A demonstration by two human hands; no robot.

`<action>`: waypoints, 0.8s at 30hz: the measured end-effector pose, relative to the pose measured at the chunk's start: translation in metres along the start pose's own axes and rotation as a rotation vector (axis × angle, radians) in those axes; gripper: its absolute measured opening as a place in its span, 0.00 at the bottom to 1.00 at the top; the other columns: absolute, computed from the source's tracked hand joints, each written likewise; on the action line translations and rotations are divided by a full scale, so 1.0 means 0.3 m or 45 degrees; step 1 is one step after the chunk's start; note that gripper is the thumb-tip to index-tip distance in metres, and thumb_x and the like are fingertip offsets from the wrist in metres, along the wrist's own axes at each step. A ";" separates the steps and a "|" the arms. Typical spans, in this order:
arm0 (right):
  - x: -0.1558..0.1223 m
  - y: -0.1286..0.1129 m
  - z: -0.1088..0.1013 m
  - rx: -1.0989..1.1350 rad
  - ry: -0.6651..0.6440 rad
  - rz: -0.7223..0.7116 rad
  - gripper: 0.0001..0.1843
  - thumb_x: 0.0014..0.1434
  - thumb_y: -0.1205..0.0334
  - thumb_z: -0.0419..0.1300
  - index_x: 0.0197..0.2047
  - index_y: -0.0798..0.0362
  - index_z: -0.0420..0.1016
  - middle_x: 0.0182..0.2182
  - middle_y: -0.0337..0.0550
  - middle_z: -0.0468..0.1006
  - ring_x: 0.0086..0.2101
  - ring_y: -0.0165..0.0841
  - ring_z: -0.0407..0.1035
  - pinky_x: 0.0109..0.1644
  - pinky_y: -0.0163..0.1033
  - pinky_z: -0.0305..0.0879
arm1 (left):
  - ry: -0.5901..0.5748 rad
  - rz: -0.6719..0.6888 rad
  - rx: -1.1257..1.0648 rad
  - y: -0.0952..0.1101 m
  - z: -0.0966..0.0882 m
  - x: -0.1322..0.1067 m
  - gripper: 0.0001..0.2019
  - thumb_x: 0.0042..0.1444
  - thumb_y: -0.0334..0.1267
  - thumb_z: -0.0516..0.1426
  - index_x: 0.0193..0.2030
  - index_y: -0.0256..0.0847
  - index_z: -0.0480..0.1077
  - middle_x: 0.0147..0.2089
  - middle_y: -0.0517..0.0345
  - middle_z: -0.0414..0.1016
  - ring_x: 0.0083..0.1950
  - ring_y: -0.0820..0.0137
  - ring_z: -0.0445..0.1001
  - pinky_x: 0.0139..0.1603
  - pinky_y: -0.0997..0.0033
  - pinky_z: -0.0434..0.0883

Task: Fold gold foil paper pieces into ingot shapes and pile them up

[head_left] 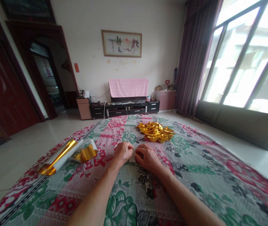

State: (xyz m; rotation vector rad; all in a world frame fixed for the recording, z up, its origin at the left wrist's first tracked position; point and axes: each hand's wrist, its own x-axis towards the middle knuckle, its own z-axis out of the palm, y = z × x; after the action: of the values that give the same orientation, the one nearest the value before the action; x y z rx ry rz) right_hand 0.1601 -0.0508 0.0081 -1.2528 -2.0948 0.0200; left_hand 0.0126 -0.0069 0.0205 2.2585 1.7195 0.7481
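Note:
My left hand (124, 151) and my right hand (146, 157) are close together over the patterned cloth. Both have their fingers closed on a small pale piece of paper (131, 157) that shows in the gap between them. Most of the paper is hidden by the fingers. Beyond my right hand lies a heap of shiny gold folded foil paper pieces (156, 131). Off to the left are a roll of gold foil paper with a white back (64, 155) and a curled loose sheet of gold foil paper (88, 153).
A flowered cloth (124, 205) in red, green and grey covers the broad surface before me. Farther off stand a low black cabinet (126, 110) and a screen-like shape under a pink cloth (128, 88). Windows and a purple curtain (189, 62) are on the right.

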 end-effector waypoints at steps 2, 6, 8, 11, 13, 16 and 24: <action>0.000 0.003 0.003 0.004 0.001 0.005 0.04 0.50 0.66 0.56 0.25 0.55 0.69 0.29 0.40 0.69 0.32 0.29 0.62 0.38 0.34 0.56 | 0.008 0.064 0.012 0.000 -0.006 -0.006 0.10 0.46 0.33 0.54 0.33 0.43 0.76 0.34 0.59 0.78 0.37 0.72 0.73 0.39 0.77 0.66; 0.000 0.008 0.006 0.033 0.007 0.018 0.03 0.50 0.67 0.56 0.28 0.55 0.71 0.30 0.41 0.70 0.34 0.30 0.63 0.40 0.34 0.56 | -0.012 0.174 0.022 0.001 -0.017 -0.016 0.10 0.47 0.33 0.54 0.32 0.43 0.76 0.33 0.59 0.77 0.36 0.72 0.72 0.39 0.76 0.66; 0.000 0.008 0.005 0.043 -0.005 0.024 0.04 0.50 0.67 0.56 0.28 0.55 0.72 0.30 0.41 0.71 0.35 0.30 0.63 0.40 0.34 0.56 | -0.031 0.194 0.023 0.001 -0.019 -0.018 0.10 0.48 0.34 0.54 0.32 0.43 0.76 0.33 0.59 0.76 0.36 0.72 0.72 0.39 0.76 0.66; 0.003 0.004 0.000 0.047 -0.016 0.034 0.05 0.50 0.67 0.56 0.29 0.54 0.73 0.31 0.41 0.71 0.35 0.30 0.64 0.40 0.34 0.56 | -0.037 0.191 0.046 -0.003 -0.016 -0.018 0.09 0.48 0.34 0.54 0.31 0.43 0.76 0.33 0.59 0.76 0.36 0.72 0.72 0.40 0.76 0.66; 0.004 0.001 -0.002 0.045 -0.024 0.042 0.05 0.50 0.67 0.56 0.29 0.54 0.73 0.31 0.41 0.72 0.35 0.31 0.64 0.41 0.34 0.56 | -0.028 0.210 0.051 -0.007 -0.012 -0.017 0.09 0.48 0.34 0.53 0.31 0.43 0.76 0.34 0.59 0.76 0.36 0.72 0.72 0.40 0.76 0.66; 0.003 0.001 -0.003 0.038 -0.036 0.056 0.05 0.50 0.66 0.56 0.29 0.54 0.73 0.31 0.42 0.72 0.35 0.31 0.64 0.41 0.34 0.56 | -0.029 0.247 0.041 -0.014 -0.007 -0.015 0.10 0.49 0.34 0.53 0.31 0.43 0.76 0.33 0.59 0.75 0.36 0.72 0.71 0.39 0.76 0.66; 0.004 0.008 0.004 0.051 -0.029 0.048 0.04 0.49 0.67 0.57 0.30 0.55 0.73 0.33 0.42 0.72 0.36 0.30 0.64 0.41 0.33 0.56 | -0.027 0.291 0.056 -0.021 -0.004 -0.011 0.10 0.49 0.35 0.52 0.31 0.43 0.76 0.31 0.59 0.74 0.34 0.72 0.71 0.36 0.76 0.65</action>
State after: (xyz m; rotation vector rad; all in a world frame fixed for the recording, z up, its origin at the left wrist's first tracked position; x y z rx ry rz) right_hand 0.1609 -0.0484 0.0070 -1.2732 -2.0799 0.0932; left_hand 0.0060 -0.0082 0.0178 2.5134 1.4984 0.7330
